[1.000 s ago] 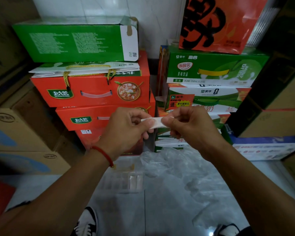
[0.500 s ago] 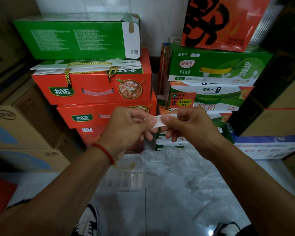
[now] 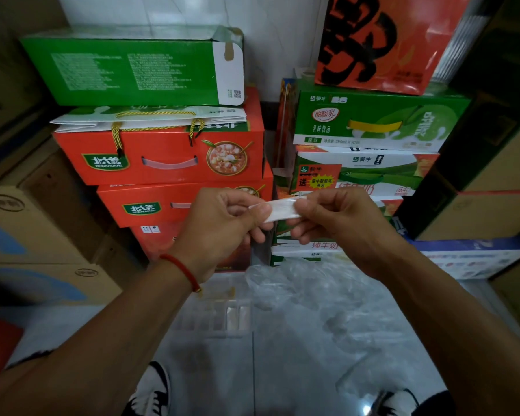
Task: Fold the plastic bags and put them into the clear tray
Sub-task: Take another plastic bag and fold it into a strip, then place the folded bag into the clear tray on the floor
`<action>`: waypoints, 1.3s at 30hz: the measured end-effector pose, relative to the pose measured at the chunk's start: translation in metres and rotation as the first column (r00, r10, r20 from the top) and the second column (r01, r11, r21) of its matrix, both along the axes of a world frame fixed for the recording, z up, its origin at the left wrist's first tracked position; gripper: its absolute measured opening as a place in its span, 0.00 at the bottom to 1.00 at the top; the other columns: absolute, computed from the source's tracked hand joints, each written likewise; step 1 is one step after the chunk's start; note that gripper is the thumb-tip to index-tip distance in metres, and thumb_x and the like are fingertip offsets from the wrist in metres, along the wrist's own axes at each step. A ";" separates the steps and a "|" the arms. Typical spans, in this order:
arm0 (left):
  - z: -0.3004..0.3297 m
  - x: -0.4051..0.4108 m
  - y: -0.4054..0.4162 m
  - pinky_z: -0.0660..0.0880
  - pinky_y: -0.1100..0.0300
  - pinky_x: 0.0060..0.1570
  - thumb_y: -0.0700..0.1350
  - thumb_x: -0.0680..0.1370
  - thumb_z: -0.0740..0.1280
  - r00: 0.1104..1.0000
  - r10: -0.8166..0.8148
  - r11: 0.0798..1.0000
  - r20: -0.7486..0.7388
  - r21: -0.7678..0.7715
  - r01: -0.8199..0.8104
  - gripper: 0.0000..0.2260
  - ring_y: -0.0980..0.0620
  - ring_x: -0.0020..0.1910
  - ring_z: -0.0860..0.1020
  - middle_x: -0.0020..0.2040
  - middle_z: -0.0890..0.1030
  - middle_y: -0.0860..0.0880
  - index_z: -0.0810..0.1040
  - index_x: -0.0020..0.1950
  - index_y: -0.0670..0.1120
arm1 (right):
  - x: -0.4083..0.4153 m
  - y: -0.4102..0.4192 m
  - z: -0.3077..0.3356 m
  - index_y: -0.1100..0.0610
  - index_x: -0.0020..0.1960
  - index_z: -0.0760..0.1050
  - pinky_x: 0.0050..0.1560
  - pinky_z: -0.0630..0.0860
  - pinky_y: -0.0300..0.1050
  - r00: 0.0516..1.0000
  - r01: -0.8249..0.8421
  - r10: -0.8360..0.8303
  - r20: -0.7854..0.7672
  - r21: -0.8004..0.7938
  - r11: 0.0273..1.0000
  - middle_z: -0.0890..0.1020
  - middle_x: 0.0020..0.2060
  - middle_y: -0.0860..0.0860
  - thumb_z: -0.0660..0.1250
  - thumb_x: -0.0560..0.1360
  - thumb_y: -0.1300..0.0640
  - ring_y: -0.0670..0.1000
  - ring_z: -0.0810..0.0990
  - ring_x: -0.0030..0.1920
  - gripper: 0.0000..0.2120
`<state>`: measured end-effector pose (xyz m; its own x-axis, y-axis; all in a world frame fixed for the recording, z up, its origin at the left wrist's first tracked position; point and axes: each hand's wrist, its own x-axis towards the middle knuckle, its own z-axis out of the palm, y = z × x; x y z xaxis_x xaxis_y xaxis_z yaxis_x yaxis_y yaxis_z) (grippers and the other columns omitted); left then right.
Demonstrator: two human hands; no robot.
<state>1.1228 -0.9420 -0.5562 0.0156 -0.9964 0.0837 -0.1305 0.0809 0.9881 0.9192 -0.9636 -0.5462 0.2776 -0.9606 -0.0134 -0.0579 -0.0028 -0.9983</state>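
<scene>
The floor is pale, glossy tile with one grout line running front to back; a clear tray rests on it near the stacked boxes, with a heap of crumpled plastic bags just beside it on the right. Stacks of red boxes and green cartons stand at the far edge; brown cartons stand at the left; two black-and-white shoes rest at the near edge.

Clear tray blurred, its near-left corner behind the left forearm
</scene>
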 end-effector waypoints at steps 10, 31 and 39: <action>0.003 0.007 0.011 0.78 0.61 0.31 0.39 0.77 0.73 0.983 -0.159 0.987 0.093 0.022 0.157 0.04 0.46 0.35 0.85 0.39 0.87 0.43 0.85 0.50 0.39 | -0.005 0.015 0.005 0.60 0.48 0.84 0.40 0.84 0.50 0.985 0.113 -0.130 -0.111 -0.151 0.982 0.86 0.36 0.58 0.72 0.79 0.62 0.55 0.84 0.35 0.04; -0.042 0.093 0.000 0.78 0.64 0.38 0.42 0.80 0.71 0.817 -0.348 0.934 0.459 0.247 0.259 0.05 0.59 0.35 0.82 0.39 0.86 0.48 0.84 0.50 0.40 | 0.065 -0.048 -0.098 0.60 0.47 0.79 0.47 0.80 0.46 0.966 -0.181 0.191 -0.175 0.073 0.981 0.83 0.42 0.57 0.68 0.82 0.60 0.52 0.81 0.43 0.06; -0.106 0.175 -0.009 0.78 0.57 0.45 0.65 0.77 0.65 0.423 -0.691 0.637 0.586 0.771 -0.028 0.23 0.56 0.42 0.76 0.44 0.72 0.59 0.73 0.69 0.57 | 0.084 -0.096 -0.267 0.57 0.44 0.84 0.44 0.67 0.39 0.482 -0.408 0.300 -0.823 0.092 0.908 0.80 0.40 0.49 0.77 0.76 0.56 0.51 0.80 0.43 0.05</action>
